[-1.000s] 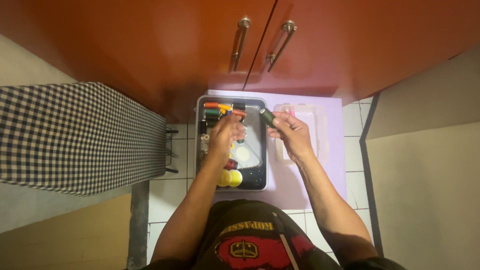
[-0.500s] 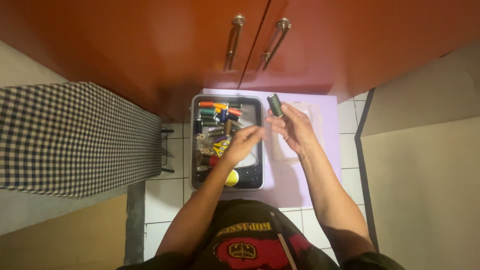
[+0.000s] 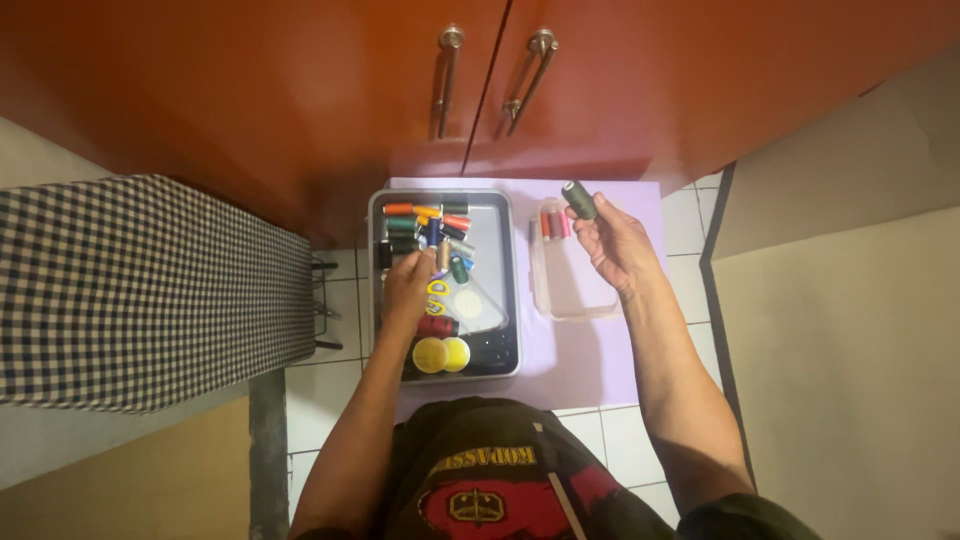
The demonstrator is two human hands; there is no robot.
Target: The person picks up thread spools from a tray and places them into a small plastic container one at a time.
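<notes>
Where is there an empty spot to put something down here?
The clear plastic box is bare below the few spools at its top end. The purple mat is bare below that box and beside the grey tray. The tray's top end is crowded with thread spools.

Dim warm indoor light, slightly soft focus.

Your left hand (image 3: 408,285) covers some of the thread spools (image 3: 425,228) in the grey tray (image 3: 505,290), so you can't count them. The small spools in the clear box (image 3: 575,290) are too tiny to tell apart.
</notes>
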